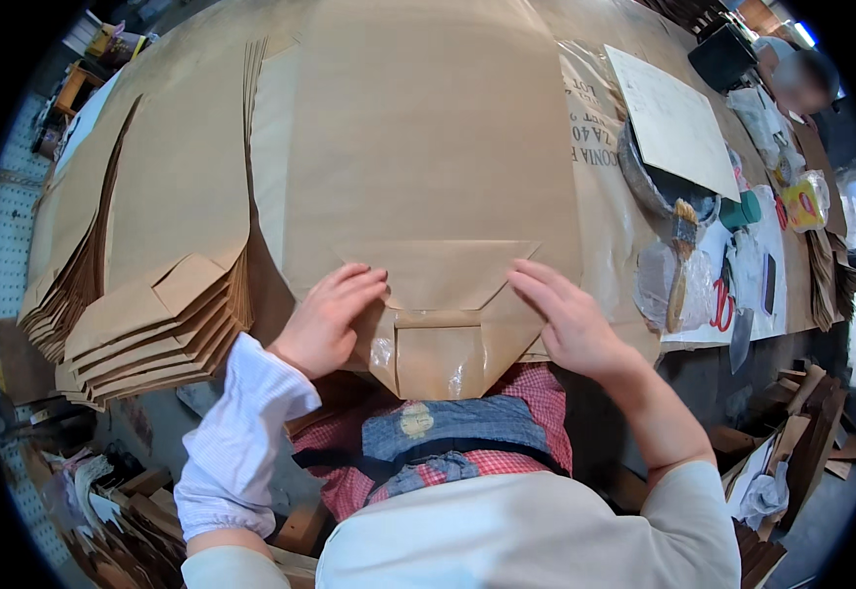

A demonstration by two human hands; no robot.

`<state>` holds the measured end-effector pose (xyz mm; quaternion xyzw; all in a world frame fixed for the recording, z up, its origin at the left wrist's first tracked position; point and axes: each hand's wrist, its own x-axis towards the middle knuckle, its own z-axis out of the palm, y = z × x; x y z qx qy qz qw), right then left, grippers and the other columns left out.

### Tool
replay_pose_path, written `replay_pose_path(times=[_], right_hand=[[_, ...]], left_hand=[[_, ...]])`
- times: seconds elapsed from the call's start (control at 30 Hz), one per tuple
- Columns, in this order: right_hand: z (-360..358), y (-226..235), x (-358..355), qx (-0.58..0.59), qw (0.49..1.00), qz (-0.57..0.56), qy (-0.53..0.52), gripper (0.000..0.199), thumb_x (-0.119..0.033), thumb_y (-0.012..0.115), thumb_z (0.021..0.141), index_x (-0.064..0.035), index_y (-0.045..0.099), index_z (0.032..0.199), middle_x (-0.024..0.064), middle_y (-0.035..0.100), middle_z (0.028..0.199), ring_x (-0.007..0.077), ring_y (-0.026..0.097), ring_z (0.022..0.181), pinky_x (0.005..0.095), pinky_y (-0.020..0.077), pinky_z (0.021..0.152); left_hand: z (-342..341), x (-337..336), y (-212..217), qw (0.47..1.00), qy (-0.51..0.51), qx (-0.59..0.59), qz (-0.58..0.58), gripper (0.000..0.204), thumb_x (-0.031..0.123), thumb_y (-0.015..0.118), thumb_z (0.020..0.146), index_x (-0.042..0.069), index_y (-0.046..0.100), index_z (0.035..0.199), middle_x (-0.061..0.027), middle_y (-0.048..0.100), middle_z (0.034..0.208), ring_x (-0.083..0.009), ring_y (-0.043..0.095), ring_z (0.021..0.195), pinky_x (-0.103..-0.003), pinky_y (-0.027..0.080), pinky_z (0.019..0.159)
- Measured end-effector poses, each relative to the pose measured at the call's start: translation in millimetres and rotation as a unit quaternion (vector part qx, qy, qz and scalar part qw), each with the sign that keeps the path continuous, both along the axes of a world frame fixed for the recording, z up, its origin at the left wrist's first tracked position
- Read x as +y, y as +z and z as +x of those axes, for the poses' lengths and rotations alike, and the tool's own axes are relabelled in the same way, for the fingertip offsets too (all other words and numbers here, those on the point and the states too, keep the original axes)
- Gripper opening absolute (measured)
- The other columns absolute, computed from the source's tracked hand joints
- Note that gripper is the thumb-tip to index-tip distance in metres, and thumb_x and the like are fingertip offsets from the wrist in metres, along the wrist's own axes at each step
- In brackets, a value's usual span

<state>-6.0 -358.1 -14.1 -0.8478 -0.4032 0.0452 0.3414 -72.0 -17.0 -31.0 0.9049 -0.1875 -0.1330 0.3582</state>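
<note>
A: How are the hands placed on the work?

B: The brown paper bag (418, 167) is laid flat on the table (624, 245), its folded bottom end at the near edge, close to the body. The left hand (328, 319) is spread open, fingers flat on the left corner of the trapezoid flap (438, 275). The right hand (570, 319) is likewise open and pressed flat on the right corner. Nothing is gripped by either; the paper is only held down.

A: What is needed for the fold to be done well?

B: By the look of it, the flap is being pressed onto the glossy, seemingly glued tab (438, 358) below it. Even pressure should be kept on both corners so that the crease stays square and the flap is not skewed. The paper is best smoothed outward from the centre, so that no bubble or wrinkle is trapped.

A: What else lies about?

B: A stack of finished folded bags (143, 334) is piled at the left, just beside the left hand. A brush (681, 265) and red-handled scissors (721, 304) are seen at the right, well apart from the hands.
</note>
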Motion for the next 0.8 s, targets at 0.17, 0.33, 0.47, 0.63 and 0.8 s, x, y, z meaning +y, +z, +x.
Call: replay_pose_path(times=[0.17, 0.33, 0.47, 0.63, 0.8], right_hand=[[-50.8, -25.9, -0.4, -0.062, 0.993, -0.064, -0.080, 0.034, -0.001, 0.063, 0.066, 0.0006, 0.062, 0.100, 0.0159, 0.058, 0.099, 0.0331, 0.057, 0.095, 0.0407, 0.0495, 0.080], [-48.8, -34.9, 1.9, -0.063, 0.994, -0.006, -0.086, 0.025, -0.006, 0.069, 0.066, -0.0021, 0.064, 0.090, 0.0102, 0.061, 0.088, 0.0296, 0.060, 0.088, 0.0402, 0.0505, 0.075], [-27.2, -33.4, 0.3, 0.025, 0.991, 0.046, -0.125, 0.011, -0.008, 0.072, 0.072, -0.0046, 0.065, 0.080, 0.0085, 0.060, 0.078, 0.0284, 0.059, 0.078, 0.0384, 0.0490, 0.068], [1.0, -35.1, 30.5, 0.103, 0.963, 0.111, -0.224, 0.013, -0.008, 0.074, 0.074, -0.0036, 0.062, 0.075, 0.0105, 0.057, 0.077, 0.0298, 0.057, 0.076, 0.0390, 0.0473, 0.066], [0.6, -45.6, 41.3, 0.052, 0.961, 0.011, -0.271, 0.022, -0.018, 0.077, 0.076, -0.0038, 0.061, 0.071, 0.0100, 0.058, 0.076, 0.0289, 0.059, 0.071, 0.0386, 0.0477, 0.061]], left_hand=[[-5.4, 5.6, -0.4, 0.997, -0.068, 0.015, -0.023, 0.047, 0.003, 0.060, 0.062, 0.007, 0.063, 0.109, -0.0195, 0.029, 0.153, -0.0446, 0.018, 0.143, -0.052, 0.022, 0.114], [-15.7, 0.2, 11.1, 0.996, -0.070, -0.038, 0.032, 0.040, 0.020, 0.075, 0.062, 0.006, 0.065, 0.098, -0.0195, 0.025, 0.155, -0.0462, 0.018, 0.142, -0.055, 0.023, 0.113], [-10.7, 1.0, -1.7, 0.994, 0.011, -0.111, -0.012, 0.018, 0.010, 0.074, 0.071, 0.003, 0.062, 0.083, -0.0175, 0.051, 0.129, -0.0379, 0.045, 0.122, -0.044, 0.040, 0.099], [14.4, -15.3, -13.9, 0.971, 0.224, -0.033, -0.077, 0.018, 0.005, 0.072, 0.074, 0.000, 0.056, 0.070, -0.0089, 0.055, 0.084, -0.0269, 0.053, 0.084, -0.036, 0.043, 0.075], [12.1, -33.1, -15.1, 0.946, 0.277, -0.140, 0.093, 0.029, 0.024, 0.075, 0.079, 0.003, 0.057, 0.071, -0.0116, 0.053, 0.079, -0.0307, 0.053, 0.078, -0.040, 0.044, 0.069]])
